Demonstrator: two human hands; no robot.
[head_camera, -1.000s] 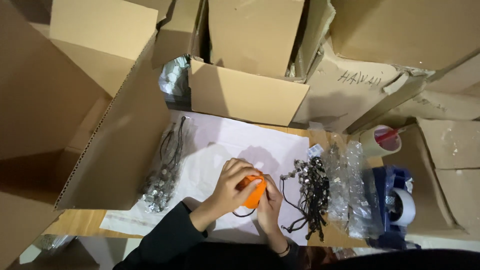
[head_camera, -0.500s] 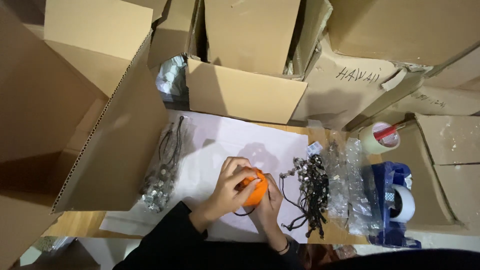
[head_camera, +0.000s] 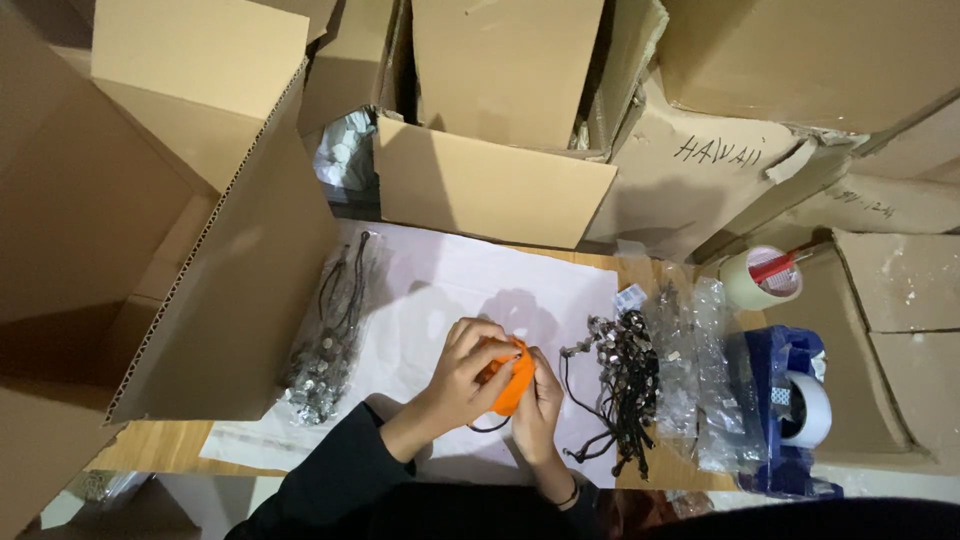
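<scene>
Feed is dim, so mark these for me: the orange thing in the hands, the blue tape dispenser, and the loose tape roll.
orange thing (head_camera: 517, 383): head view, exposed middle.
blue tape dispenser (head_camera: 770, 370): head view, blue body.
loose tape roll (head_camera: 745, 289): head view, pale outer rim.

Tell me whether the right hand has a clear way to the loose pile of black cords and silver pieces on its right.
Probably yes. The right hand sits just beside the pile of cords with only bare white paper between them, but its fingers are shut on the orange piece.
</scene>
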